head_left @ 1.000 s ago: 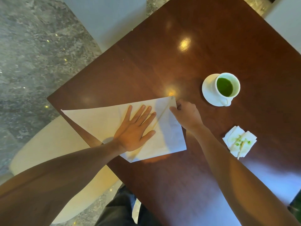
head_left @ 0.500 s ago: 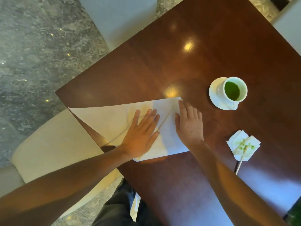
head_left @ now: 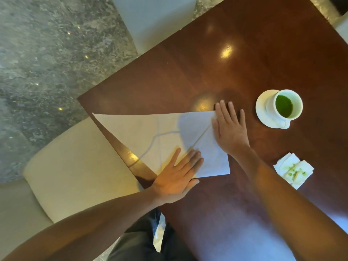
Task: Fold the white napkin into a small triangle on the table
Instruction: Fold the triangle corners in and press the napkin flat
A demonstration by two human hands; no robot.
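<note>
White napkin (head_left: 165,132) flat on table (head_left: 216,72), left hand (head_left: 178,178) and right hand (head_left: 230,129) pressing it open-palmed, gripping nothing

A café: polished table (head_left: 197,72), matcha cup (head_left: 284,106), marble floor (head_left: 47,53).

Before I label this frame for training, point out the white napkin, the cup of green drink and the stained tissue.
white napkin (head_left: 143,129), head view, flat middle.
cup of green drink (head_left: 295,97), head view, rim.
stained tissue (head_left: 293,171), head view, centre.
</note>
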